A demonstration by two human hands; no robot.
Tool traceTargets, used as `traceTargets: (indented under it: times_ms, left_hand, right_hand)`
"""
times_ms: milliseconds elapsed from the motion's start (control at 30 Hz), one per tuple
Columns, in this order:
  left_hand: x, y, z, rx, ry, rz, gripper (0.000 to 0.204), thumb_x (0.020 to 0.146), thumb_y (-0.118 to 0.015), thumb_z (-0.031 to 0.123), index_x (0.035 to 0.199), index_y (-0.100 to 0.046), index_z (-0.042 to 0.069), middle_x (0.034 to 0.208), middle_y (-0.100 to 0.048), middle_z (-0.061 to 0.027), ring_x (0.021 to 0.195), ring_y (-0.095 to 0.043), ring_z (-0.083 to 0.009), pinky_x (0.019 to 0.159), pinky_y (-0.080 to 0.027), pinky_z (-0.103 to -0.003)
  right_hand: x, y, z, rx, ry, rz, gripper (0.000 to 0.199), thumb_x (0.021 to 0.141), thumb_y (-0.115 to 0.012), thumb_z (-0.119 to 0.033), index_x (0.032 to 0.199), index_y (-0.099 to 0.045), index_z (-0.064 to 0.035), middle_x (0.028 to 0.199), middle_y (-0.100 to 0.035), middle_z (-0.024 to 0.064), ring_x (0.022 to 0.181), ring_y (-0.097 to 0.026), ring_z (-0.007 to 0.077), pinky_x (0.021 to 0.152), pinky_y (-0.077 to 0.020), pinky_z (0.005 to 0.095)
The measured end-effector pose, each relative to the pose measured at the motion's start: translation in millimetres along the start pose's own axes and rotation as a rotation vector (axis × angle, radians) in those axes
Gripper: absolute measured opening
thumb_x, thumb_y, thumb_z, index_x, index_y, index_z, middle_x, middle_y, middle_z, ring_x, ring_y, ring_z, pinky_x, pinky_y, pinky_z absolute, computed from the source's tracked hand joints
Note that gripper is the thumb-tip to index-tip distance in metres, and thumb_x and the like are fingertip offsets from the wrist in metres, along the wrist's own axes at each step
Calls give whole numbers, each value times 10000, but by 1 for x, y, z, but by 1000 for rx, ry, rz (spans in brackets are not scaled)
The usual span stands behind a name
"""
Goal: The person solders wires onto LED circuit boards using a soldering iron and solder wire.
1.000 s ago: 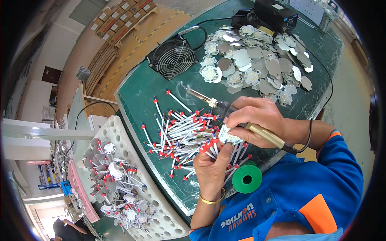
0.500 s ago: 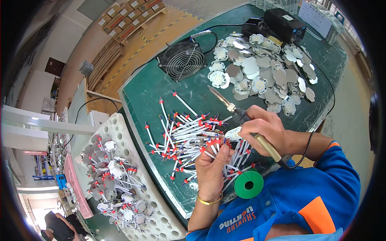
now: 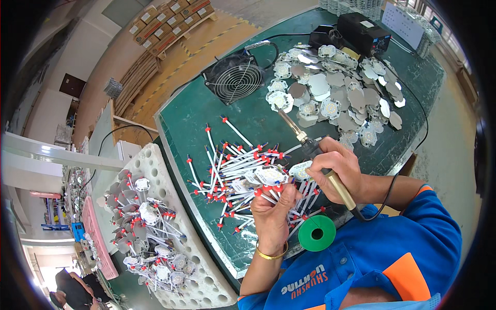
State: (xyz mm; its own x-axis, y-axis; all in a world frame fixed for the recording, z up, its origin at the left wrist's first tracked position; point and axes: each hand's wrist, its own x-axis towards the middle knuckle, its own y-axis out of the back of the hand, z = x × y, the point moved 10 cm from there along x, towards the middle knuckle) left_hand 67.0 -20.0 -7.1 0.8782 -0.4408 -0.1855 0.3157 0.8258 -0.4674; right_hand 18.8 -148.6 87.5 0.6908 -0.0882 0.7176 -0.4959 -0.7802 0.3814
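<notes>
A green workbench (image 3: 206,119) carries wires (image 3: 232,165), discs (image 3: 341,88) and a fan (image 3: 235,77).

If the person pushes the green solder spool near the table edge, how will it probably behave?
The green solder spool looks round and lies flat on its side on the green table, so it would probably slide, not roll. It sits close to the table edge, so a push outward might drop it. Set on its rim, it would likely roll.
</notes>
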Motion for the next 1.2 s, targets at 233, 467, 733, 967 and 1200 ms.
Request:
traceTargets:
  times_ms: [233,467,733,967,1200]
  left_hand:
    - [0,5,-6,-78,62,90,114,818,-608,88,915,-593,30,692,-587,-31,569,-488,-74,525,-367,-197]
    - [2,4,-13,-151,112,105,117,818,-589,61,932,-597,33,684,-597,-31,606,-542,-83,550,-410,-207]
    - [-1,7,-13,-111,71,102,138,799,-614,35,931,-621,-7,725,-609,-49,603,-523,-78,557,-405,-193]
    - [-8,10,1,32,-30,102,105,776,-625,17,879,-632,-2,688,-580,4,582,-481,-35,533,-403,-185]
    - [-18,17,18,214,-63,154,57,740,-619,-27,774,-627,18,621,-534,59,545,-428,-1,482,-329,-166]
  right_hand:
    - [-4,3,-10,11,28,75,286,641,-639,83,849,-501,-57,642,-422,74,517,-425,191,414,-321,285]
    - [-6,1,-10,21,58,107,291,634,-637,89,851,-505,-54,629,-425,69,498,-409,182,405,-317,280]
    - [-17,-3,-5,42,87,88,306,643,-680,39,864,-494,-62,616,-422,61,486,-385,174,386,-274,277]
    - [-25,1,-8,70,83,37,295,656,-698,-1,868,-505,-71,614,-440,55,479,-392,177,376,-282,283]
    - [-25,35,-24,260,232,-106,315,796,-590,-340,888,-549,-42,652,-507,60,520,-472,212,481,-357,355]
